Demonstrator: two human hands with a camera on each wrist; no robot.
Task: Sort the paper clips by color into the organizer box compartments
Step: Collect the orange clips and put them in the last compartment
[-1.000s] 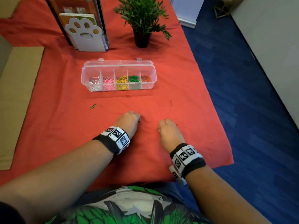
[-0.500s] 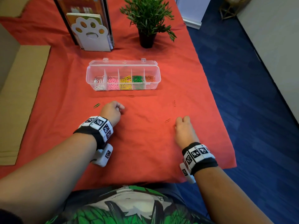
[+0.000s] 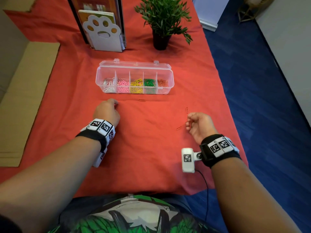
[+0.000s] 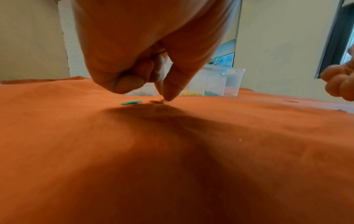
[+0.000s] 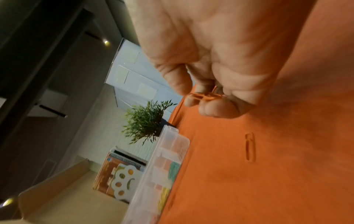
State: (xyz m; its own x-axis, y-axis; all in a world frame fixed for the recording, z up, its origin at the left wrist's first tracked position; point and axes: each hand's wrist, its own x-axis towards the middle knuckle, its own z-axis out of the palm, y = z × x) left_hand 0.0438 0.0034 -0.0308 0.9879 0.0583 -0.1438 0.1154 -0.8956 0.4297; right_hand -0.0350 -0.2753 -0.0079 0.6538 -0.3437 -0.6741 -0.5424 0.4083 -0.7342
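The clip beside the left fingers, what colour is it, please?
Green clip, clearest in the left wrist view.

Left hand [image 3: 107, 111] moved forward toward the box, fingertips now pinching down at an orange clip [image 4: 157, 101] beside the green clip [image 4: 131, 102], right hand [image 3: 200, 125] lifted off the tabletop, gripping orange clips [image 5: 205, 96].

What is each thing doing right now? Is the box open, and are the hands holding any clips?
Organizer box: lid open, five compartments holding white, pink, yellow, green and orange clips.
Right hand: lifted, pinches orange paper clips.
Left hand: fingertips down on an orange clip on the cloth.
Green paper clip: lying loose beside the left fingertips.
Loose orange clips: lying flat on the cloth.
Potted plant: upright.
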